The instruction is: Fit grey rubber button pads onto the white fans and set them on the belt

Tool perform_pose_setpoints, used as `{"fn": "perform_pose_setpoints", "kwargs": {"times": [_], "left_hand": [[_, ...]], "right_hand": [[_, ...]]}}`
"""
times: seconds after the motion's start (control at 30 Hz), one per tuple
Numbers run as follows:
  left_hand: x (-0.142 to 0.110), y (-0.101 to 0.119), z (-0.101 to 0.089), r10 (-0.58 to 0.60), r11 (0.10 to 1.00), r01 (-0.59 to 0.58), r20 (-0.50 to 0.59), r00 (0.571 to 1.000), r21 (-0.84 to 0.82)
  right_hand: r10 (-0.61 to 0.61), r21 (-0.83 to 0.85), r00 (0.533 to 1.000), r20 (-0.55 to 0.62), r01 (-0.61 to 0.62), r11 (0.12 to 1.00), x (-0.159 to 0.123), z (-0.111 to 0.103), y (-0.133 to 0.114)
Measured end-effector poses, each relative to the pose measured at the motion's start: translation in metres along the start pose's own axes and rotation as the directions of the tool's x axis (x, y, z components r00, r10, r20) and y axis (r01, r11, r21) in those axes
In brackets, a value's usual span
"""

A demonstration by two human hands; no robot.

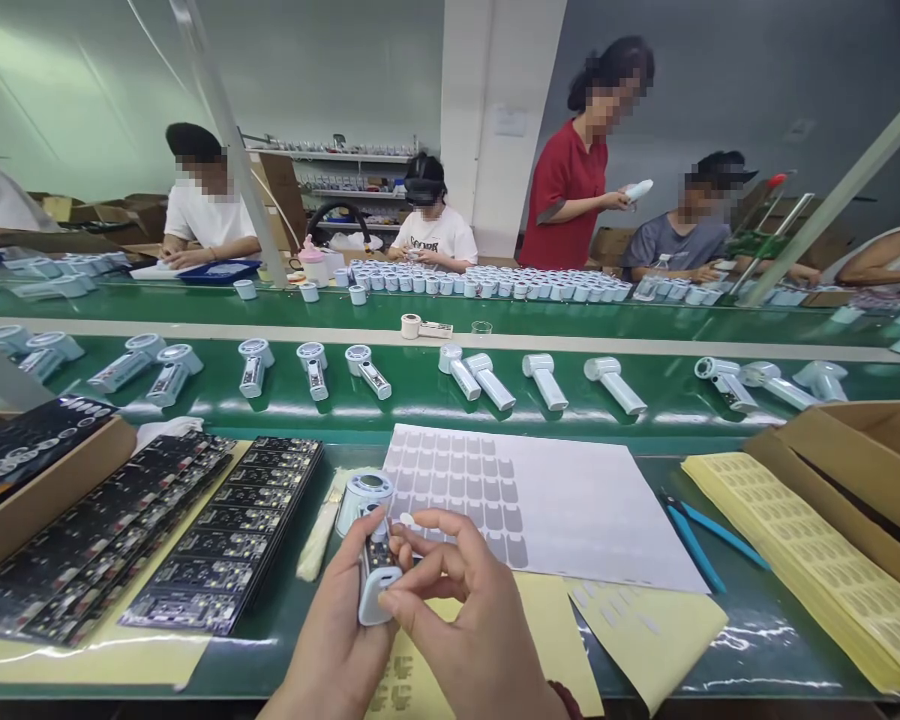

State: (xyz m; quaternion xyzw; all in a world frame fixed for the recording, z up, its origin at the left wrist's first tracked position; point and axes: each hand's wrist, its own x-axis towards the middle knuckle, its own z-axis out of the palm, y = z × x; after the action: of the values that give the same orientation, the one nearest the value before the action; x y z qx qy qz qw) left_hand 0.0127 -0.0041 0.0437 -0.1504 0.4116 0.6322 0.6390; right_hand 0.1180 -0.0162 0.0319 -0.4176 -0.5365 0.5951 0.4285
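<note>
My left hand [349,620] is wrapped round the handle of a light-blue handheld fan [365,490], its round head pointing away from me. A dark circuit board [379,552] shows in the open handle. My right hand [457,600] has its thumb and a finger pressed at the rounded bottom end [377,597] of that handle. A small white piece [407,519] shows by the right fingertips; whether they hold it is unclear. Behind the hands lies a white sheet [585,510] with rows of grey stickers [461,487].
Circuit board panels [232,530] are stacked at left beside a cardboard box [67,500]. Blue-handled pliers [694,545] and yellow sticker sheets [810,560] lie at right. More fans [544,383] line the green belt [420,400]. Several co-workers, one in a red shirt [566,200], are opposite.
</note>
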Motion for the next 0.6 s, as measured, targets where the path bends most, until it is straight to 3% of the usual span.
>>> {"fn": "perform_pose_setpoints", "kwargs": {"times": [0.1, 0.17, 0.3, 0.37, 0.5, 0.6], "left_hand": [[-0.004, -0.001, 0.003, -0.001, 1.0, 0.001, -0.011, 1.0, -0.022], [-0.008, 0.001, 0.004, -0.036, 0.999, 0.035, -0.036, 0.999, -0.027], [-0.007, 0.011, 0.001, -0.111, 0.994, 0.11, -0.014, 0.994, -0.014], [-0.002, 0.017, -0.007, -0.05, 0.997, 0.049, 0.016, 0.999, 0.062], [0.01, 0.022, -0.031, 0.159, 0.933, -0.156, 0.019, 0.987, 0.324], [0.017, 0.019, -0.049, 0.161, 0.878, -0.17, 0.058, 0.985, 0.448]], "right_hand": [[-0.172, -0.188, 0.983, -0.07, 0.156, 0.97, -0.002, 0.001, 0.008], [-0.237, -0.295, 0.962, -0.139, 0.188, 0.937, -0.002, 0.0, 0.013], [-0.059, -0.113, 0.99, -0.127, 0.045, 0.993, 0.001, -0.009, 0.023], [-0.015, -0.086, 0.997, -0.069, 0.009, 0.996, -0.001, -0.017, 0.03], [0.087, -0.3, 0.993, 0.081, -0.059, 0.952, -0.012, -0.025, 0.049], [0.032, -0.47, 0.993, 0.114, 0.025, 0.882, -0.019, -0.022, 0.066]]}}
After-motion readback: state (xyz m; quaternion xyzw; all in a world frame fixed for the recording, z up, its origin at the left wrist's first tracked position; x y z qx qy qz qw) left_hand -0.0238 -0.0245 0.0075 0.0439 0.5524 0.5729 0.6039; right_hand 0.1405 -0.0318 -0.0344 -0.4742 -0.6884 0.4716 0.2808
